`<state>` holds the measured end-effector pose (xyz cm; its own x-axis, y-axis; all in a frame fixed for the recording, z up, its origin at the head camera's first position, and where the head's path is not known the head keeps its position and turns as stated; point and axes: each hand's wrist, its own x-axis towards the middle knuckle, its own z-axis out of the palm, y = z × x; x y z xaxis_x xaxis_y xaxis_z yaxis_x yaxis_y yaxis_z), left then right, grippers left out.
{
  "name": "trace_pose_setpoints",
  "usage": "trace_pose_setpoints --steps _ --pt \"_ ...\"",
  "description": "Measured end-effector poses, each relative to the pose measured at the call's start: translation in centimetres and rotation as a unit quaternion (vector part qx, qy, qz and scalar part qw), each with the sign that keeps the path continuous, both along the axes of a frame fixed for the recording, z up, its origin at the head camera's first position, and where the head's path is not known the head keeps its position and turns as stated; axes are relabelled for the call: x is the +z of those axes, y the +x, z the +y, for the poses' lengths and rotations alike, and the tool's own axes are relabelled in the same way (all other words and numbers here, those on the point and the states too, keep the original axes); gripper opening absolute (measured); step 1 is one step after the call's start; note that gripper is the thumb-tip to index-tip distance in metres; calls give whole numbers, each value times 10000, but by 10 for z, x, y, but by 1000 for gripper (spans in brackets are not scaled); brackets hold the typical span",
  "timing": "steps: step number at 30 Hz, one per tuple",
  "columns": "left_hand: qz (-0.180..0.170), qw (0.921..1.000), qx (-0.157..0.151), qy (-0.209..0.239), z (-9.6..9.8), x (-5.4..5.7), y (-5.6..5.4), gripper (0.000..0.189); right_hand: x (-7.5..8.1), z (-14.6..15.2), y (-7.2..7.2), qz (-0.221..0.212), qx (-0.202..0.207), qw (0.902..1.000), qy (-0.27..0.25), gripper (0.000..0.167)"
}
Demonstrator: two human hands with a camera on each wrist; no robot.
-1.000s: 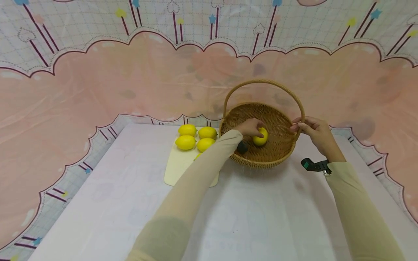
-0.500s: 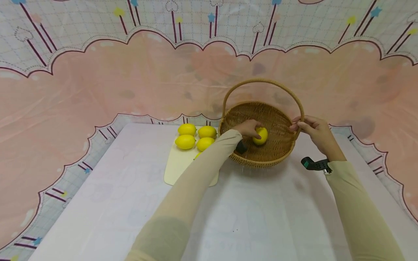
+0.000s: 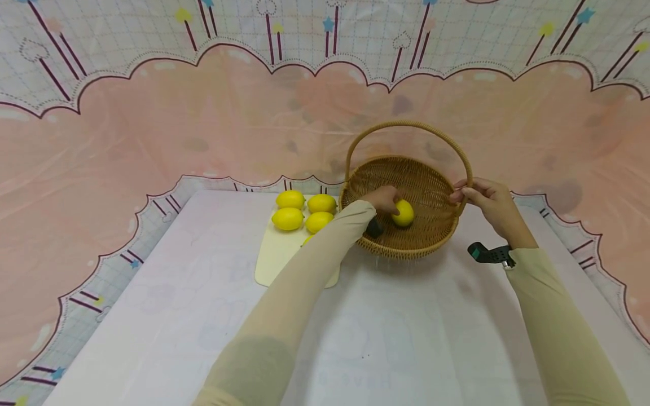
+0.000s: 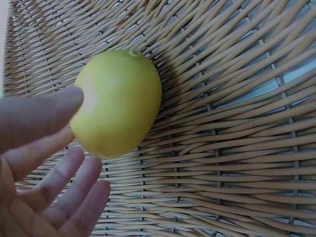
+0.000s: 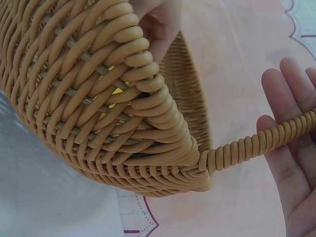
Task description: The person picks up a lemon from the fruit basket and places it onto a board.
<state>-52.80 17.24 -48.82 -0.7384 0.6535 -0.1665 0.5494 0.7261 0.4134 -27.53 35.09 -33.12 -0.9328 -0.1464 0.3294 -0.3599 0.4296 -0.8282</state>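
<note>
A yellow lemon (image 3: 403, 213) lies inside the tilted wicker basket (image 3: 401, 254). My left hand (image 3: 382, 200) is in the basket just left of it. In the left wrist view the thumb and fingers (image 4: 81, 182) are loosely extended beside the lemon (image 4: 118, 106), not curled round it; whether the thumb tip touches it I cannot tell. At the basket's right side, my right hand (image 3: 491, 207) is at the foot of the arched handle (image 3: 406, 123). The right wrist view shows the handle lying across this hand (image 5: 296, 177), its fingers fairly straight.
Left of the basket, a cream board (image 3: 276, 262) bears several more lemons (image 3: 287, 219), one mostly hidden by the left sleeve (image 3: 310, 270). All stand on a white-covered table (image 3: 178, 293), with a patterned pink cloth (image 3: 244, 124) behind. Black devices sit at both wrists.
My left hand's fingers have come off the lemon and drawn back to the left. The lemon stays in the basket. The right hand keeps its place at the handle.
</note>
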Motion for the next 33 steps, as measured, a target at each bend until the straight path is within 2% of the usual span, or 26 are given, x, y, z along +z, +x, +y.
trace_pose_setpoints --steps 2,4,5,6,8,10,11,12,13,15,17,20,22,24,25,28,31,33 --pt "10 10000 40 -12 0 -5 -6 50 0 0 0 -18 -18 10000 22 29" --pt "148 9997 52 163 -4 0 1 43 0 0 1 -29 -28 10000 38 29" --pt "50 9998 80 155 -9 12 13 42 0 0 0 -26 -24 10000 41 29" --pt "-75 9998 124 166 -14 28 30 39 0 0 0 -20 -24 10000 46 29" --pt "-380 9989 264 123 -27 66 73 37 0 0 0 -8 -13 10000 40 29" --pt "-610 9975 349 64 -40 110 122 36 1 -1 1 12 50 10000 -43 28" --pt "-702 9968 383 -14 -44 122 136 32 1 -1 1 23 85 9999 -87 28" --pt "-698 9969 373 12 -47 129 145 29 1 -1 1 31 121 9998 -129 27" --pt "-683 9971 344 26 -48 132 149 26 1 -1 1 44 164 9997 -180 27" --pt "-585 9980 231 30 -50 131 148 16 1 -1 2 65 233 9994 -261 26" --pt "-448 9989 162 -33 -47 119 136 11 1 -1 2 83 239 9993 -265 24" --pt "-523 9982 191 -202 -47 120 137 21 1 -1 2 111 234 9993 -255 22" --pt "-663 9968 237 -386 -46 117 133 35 1 -1 1 129 223 9994 -231 21" --pt "-761 9946 279 -650 -46 119 134 48 1 -1 1 132 227 9994 -227 21" --pt "-804 9948 173 -593 -45 110 125 54 1 -2 1 132 224 9994 -221 21" --pt "-847 9934 -72 -776 -42 99 111 64 1 -2 1 131 214 9995 -213 22" --pt "-972 9925 -179 -718 -40 95 108 65 1 -2 1 131 199 9995 -183 22" --pt "-1060 9913 -104 -769 -42 107 121 65 1 -2 1 131 177 9996 -152 21"
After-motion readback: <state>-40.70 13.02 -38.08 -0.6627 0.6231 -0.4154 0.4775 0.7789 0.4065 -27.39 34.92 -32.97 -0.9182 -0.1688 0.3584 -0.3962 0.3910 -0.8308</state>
